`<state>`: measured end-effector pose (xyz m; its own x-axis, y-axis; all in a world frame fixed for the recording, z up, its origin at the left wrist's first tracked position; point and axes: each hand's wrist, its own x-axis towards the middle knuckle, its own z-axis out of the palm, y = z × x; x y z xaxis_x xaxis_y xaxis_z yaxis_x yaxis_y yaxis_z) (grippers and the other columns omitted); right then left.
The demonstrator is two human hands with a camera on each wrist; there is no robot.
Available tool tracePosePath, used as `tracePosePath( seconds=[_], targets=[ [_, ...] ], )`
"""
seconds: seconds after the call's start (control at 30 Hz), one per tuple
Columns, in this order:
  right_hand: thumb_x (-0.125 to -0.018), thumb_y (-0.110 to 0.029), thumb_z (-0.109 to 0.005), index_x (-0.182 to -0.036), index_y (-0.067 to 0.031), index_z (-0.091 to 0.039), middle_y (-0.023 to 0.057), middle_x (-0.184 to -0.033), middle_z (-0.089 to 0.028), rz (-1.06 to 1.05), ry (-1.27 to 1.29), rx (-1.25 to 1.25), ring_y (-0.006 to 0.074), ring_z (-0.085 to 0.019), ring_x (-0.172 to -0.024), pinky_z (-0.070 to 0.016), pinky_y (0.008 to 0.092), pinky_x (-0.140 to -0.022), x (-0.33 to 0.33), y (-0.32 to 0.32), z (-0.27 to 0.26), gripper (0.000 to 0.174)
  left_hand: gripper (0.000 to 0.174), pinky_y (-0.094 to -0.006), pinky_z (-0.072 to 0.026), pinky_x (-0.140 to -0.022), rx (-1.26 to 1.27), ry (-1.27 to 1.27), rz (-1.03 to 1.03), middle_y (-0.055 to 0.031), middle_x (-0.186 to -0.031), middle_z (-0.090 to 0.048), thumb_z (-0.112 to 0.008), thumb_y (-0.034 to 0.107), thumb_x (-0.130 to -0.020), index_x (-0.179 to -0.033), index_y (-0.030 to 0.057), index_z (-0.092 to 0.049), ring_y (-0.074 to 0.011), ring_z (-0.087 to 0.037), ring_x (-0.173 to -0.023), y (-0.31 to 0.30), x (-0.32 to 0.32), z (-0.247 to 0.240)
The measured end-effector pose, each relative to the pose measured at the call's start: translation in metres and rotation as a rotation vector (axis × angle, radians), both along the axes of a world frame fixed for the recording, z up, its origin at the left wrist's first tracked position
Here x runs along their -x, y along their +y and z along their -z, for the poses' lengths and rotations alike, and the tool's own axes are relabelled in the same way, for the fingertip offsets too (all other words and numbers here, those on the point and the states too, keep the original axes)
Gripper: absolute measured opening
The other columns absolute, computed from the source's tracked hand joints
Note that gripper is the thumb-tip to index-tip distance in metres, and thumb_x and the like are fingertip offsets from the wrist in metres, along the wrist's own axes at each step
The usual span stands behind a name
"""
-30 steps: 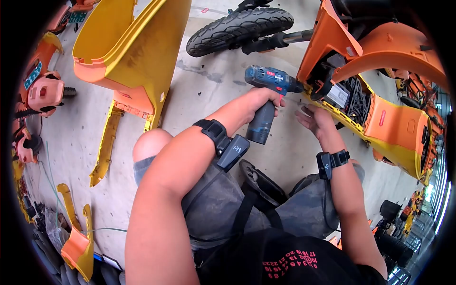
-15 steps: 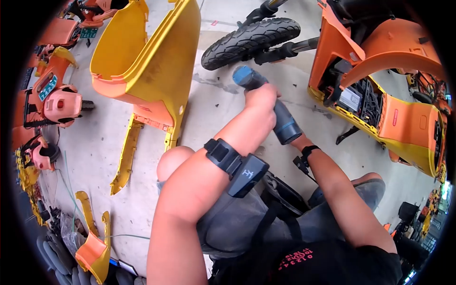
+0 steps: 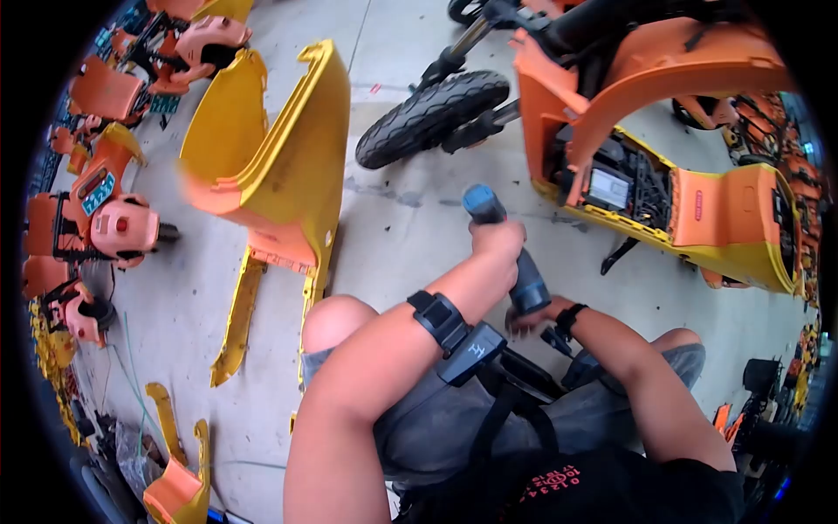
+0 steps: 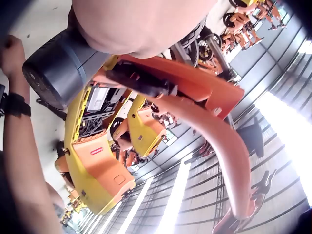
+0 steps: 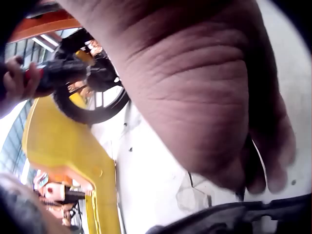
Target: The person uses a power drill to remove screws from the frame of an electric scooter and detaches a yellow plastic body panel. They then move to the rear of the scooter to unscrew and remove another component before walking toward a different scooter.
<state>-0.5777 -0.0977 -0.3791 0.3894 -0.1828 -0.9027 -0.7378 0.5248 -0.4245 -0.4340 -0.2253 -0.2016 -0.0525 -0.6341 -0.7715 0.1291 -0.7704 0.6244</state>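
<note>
My left hand grips a blue and black cordless drill by its handle, with the battery end toward me. In the left wrist view, the drill's dark battery base shows up close. My right hand is low near my lap, partly hidden behind the drill. Its palm and loosely hanging fingers fill much of the right wrist view, holding nothing that shows. Just below those fingers is a black open-topped item between my knees.
An orange and yellow scooter body with exposed wiring lies at the right. Near it is a black tyre. A large yellow panel stands at the left, and a smaller panel is below it. More orange scooters line the far left.
The drill has come away from the scooter body and turned, its battery end swinging right. My right hand has drawn back from beside the scooter toward my lap. The head view has shifted too.
</note>
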Motion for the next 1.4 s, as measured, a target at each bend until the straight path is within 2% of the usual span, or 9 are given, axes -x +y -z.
tracePosePath(
  seconds=[0.17, 0.4, 0.53, 0.63, 0.77, 0.93, 1.03, 1.13, 1.4],
  targets=[
    [-0.09, -0.034, -0.061, -0.115, -0.0017, -0.062, 0.0118, -0.095, -0.07, -0.338, 0.138, 0.307, 0.0204, -0.068, -0.081, -0.0533, 0.0345, -0.069, 0.03, 0.013, -0.135, 0.041, 0.03, -0.0471, -0.0505, -0.055, -0.047, 0.014, 0.264, -0.0152, -0.079, -0.056, -0.063, -0.004, -0.071, -0.099, -0.0018, -0.051, -0.0315, -0.061, -0.062, 0.051, 0.037, -0.003],
    [-0.099, -0.041, -0.05, -0.131, 0.0058, -0.051, 0.0186, -0.118, -0.064, 0.774, 0.201, 0.42, 0.0248, -0.068, -0.095, -0.0577, 0.0356, -0.077, 0.094, 0.072, -0.323, 0.056, 0.037, -0.0442, -0.0501, -0.062, -0.069, 0.138, 0.62, -0.0134, -0.086, -0.058, -0.068, -0.002, -0.065, -0.1, -0.0024, -0.055, -0.0277, -0.06, -0.075, 0.102, 0.094, -0.013],
    [-0.097, -0.053, -0.049, -0.134, 0.0095, -0.045, 0.0247, -0.128, -0.056, 0.886, 0.284, 0.411, 0.0314, -0.064, -0.105, -0.0574, 0.0398, -0.082, 0.097, 0.118, -0.379, 0.073, 0.036, -0.0443, -0.052, -0.057, 0.184, 0.177, 0.685, -0.0142, -0.083, -0.059, -0.065, -0.002, -0.072, -0.105, 0.0005, -0.052, -0.0285, -0.062, -0.068, 0.139, 0.118, -0.036],
    [-0.094, -0.058, -0.051, -0.134, 0.0102, -0.044, 0.0232, -0.124, -0.058, 1.002, 0.334, 0.412, 0.0317, -0.064, -0.105, -0.0572, 0.0403, -0.083, 0.092, 0.119, -0.368, 0.08, 0.031, -0.0396, -0.0521, -0.058, 0.518, 0.24, 0.62, -0.0127, -0.087, -0.061, -0.065, -0.003, -0.074, -0.102, -0.0034, -0.052, -0.0237, -0.063, -0.072, 0.162, 0.144, -0.039],
    [-0.09, -0.053, -0.063, -0.12, 0.0007, -0.057, 0.0118, -0.113, -0.064, 1.182, -0.156, 0.364, 0.0229, -0.065, -0.098, -0.0546, 0.0371, -0.079, 0.118, 0.093, -0.313, 0.062, 0.028, -0.0373, -0.0551, -0.058, 0.356, 0.422, 0.591, -0.017, -0.089, -0.062, -0.062, -0.004, -0.075, -0.1, -0.0082, -0.051, -0.0251, -0.066, -0.079, 0.162, 0.147, -0.089],
    [-0.09, -0.035, -0.07, -0.109, -0.0052, -0.063, 0.0047, -0.1, -0.068, 1.427, -0.305, 0.483, 0.0158, -0.066, -0.084, -0.0543, 0.0297, -0.076, 0.108, 0.048, -0.28, 0.036, 0.049, -0.0355, -0.056, -0.069, 1.012, -0.04, 0.703, -0.0166, -0.096, -0.063, -0.067, 0.001, -0.07, -0.114, -0.0095, -0.046, -0.026, -0.067, -0.085, 0.152, 0.149, -0.056],
    [-0.089, -0.034, -0.069, -0.107, -0.008, -0.064, 0.0036, -0.098, -0.069, 1.469, -0.35, 0.432, 0.0151, -0.066, -0.084, -0.0532, 0.0299, -0.077, 0.127, 0.019, -0.255, 0.032, 0.068, -0.0349, -0.0548, -0.072, 1.036, -0.141, 0.667, -0.0171, -0.098, -0.062, -0.072, 0.005, -0.066, -0.124, -0.0084, -0.037, -0.0261, -0.066, -0.088, 0.127, 0.161, -0.046],
    [-0.087, -0.034, -0.07, -0.108, -0.0094, -0.064, 0.0044, -0.1, -0.069, 1.427, -0.265, 0.409, 0.0162, -0.065, -0.086, -0.0519, 0.0316, -0.079, 0.137, 0.003, -0.24, 0.033, 0.063, -0.0344, -0.0533, -0.075, 0.936, 0.238, 0.588, -0.0156, -0.102, -0.061, -0.07, 0.002, -0.067, -0.121, -0.0063, -0.039, -0.0252, -0.064, -0.091, 0.114, 0.163, -0.036],
    [-0.086, -0.033, -0.071, -0.118, -0.002, -0.061, 0.0109, -0.107, -0.067, 1.333, -0.026, 0.621, 0.0196, -0.066, -0.092, -0.0517, 0.0334, -0.081, 0.138, -0.026, -0.245, 0.045, 0.067, -0.0339, -0.0534, -0.075, 0.877, 0.192, 0.516, -0.0149, -0.102, -0.059, -0.065, 0.001, -0.072, -0.13, -0.0015, -0.033, -0.0241, -0.064, -0.089, 0.092, 0.181, -0.011]
  ],
)
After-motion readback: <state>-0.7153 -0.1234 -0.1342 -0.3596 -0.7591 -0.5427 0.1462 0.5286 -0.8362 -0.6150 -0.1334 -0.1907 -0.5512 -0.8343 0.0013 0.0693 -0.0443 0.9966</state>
